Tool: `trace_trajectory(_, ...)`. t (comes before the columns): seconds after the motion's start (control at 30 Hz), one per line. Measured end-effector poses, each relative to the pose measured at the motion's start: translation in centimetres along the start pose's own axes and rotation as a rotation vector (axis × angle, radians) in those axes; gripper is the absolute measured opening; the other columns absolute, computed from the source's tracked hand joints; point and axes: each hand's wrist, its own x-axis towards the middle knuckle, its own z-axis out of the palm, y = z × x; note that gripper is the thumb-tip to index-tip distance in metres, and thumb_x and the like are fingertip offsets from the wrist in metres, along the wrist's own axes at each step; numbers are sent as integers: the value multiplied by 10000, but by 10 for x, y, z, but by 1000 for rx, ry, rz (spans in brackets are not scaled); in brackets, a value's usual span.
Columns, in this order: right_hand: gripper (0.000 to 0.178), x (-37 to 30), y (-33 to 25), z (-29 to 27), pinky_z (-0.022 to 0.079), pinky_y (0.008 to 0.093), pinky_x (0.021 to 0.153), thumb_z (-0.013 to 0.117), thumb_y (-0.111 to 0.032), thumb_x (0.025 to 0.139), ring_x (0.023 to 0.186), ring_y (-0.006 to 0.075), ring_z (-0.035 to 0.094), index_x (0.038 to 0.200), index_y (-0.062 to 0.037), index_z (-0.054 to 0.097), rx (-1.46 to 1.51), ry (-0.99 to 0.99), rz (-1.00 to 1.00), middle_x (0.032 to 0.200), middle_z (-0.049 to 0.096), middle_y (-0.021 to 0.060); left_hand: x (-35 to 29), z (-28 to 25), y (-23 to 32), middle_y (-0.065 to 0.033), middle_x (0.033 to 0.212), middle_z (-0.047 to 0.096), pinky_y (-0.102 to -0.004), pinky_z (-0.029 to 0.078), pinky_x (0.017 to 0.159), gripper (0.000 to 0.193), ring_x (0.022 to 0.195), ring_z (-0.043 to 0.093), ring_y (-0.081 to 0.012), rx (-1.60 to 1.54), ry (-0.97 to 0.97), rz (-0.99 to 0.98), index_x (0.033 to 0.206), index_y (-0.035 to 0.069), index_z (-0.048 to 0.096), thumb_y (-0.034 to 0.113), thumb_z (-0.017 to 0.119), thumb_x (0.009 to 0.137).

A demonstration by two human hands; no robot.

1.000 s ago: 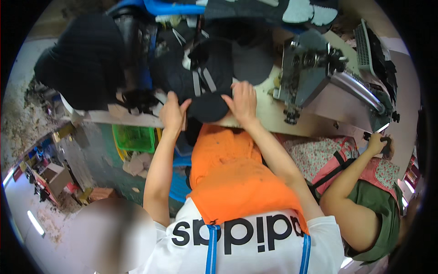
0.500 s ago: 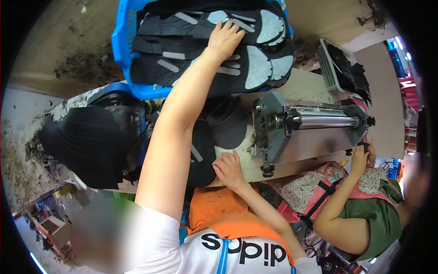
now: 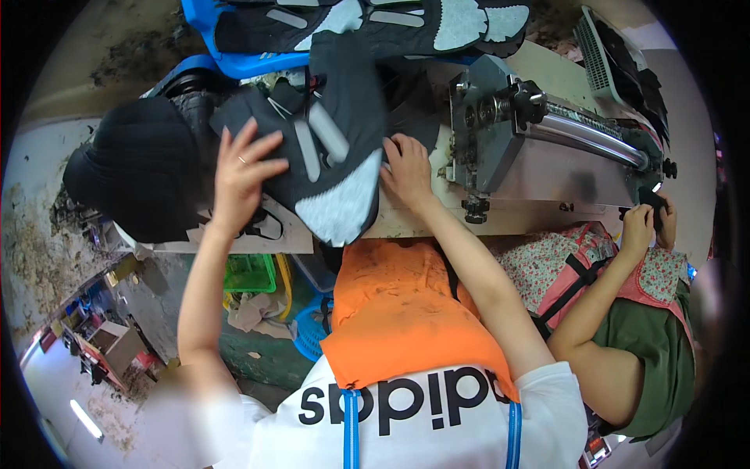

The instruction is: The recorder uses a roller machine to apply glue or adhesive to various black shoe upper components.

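Observation:
A soft black fabric piece (image 3: pixel 351 125) lies on the worktable in front of me. It bears two light grey strips and a pale grey patch with a zigzag edge (image 3: pixel 341 205), and its upper right edge is blurred. My left hand (image 3: pixel 241 184), with a ring on one finger, has its fingers spread at the piece's left side. Against its right edge rests my right hand (image 3: pixel 408 172), fingers slightly bent and apart. Beyond, a blue basket (image 3: pixel 262 66) holds more black pieces with grey strips and patches.
A roller machine (image 3: pixel 539 148) stands to the right on the worktable (image 3: pixel 406 223). A stack of black curved pieces (image 3: pixel 137 172) sits at the left. A co-worker's hands (image 3: pixel 644 227) hold a small dark piece. A pale basket (image 3: pixel 598 62) stands far right.
My left hand has come back from the basket to the table's left side. A black piece with strips and a patch now lies before me. My right hand has moved forward to its edge.

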Motion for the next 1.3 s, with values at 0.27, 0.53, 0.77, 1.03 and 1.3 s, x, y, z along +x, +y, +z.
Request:
trace_trajectory(0.27, 298, -6, 10, 12, 460, 365, 800, 597, -74, 749, 944, 279, 526, 1045, -64, 567, -232, 85, -129, 1029, 534, 109, -96, 125, 106, -96, 1429, 328, -549, 248, 1045, 550, 1313, 289, -356, -57, -238, -116, 1232, 148, 522, 179, 702, 714)
trace_trajectory(0.53, 170, -26, -23, -36, 461, 316, 704, 584, -14, 762, 837, 224, 564, 929, -41, 581, 325, 340, 310, 892, 566, 96, -80, 165, 133, -157, 1432, 304, -508, 238, 1067, 678, 1330, 258, -369, -263, 64, -410, 1315, 68, 431, 206, 729, 723)
trace_trajectory(0.77, 118, -63, -50, -54, 417, 204, 645, 638, -47, 828, 765, 30, 499, 909, -17, 558, 1453, -267, 809, 863, 568, -25, -95, 115, 124, -59, 1057, 597, -276, 422, 903, 455, 985, 557, -136, -1569, -235, -1086, 1156, 19, 549, 29, 701, 726)
trace_trajectory(1.03, 332, -53, -54, 8, 419, 384, 523, 681, -261, 748, 538, 323, 544, 638, 6, 517, 489, -335, 466, 565, 526, 171, -104, 129, 66, -28, 688, 546, -287, 416, 557, 314, 609, 526, -118, -608, 235, -1118, 1053, 67, 554, 73, 678, 765)
trace_trajectory(1.3, 299, -39, -56, 8, 440, 423, 553, 664, -250, 759, 588, 366, 566, 673, 0, 525, 412, -302, 458, 591, 546, 178, -98, 132, 60, -118, 745, 581, -378, 441, 606, 331, 682, 586, -285, -314, 175, -960, 1046, 75, 504, 103, 678, 767)
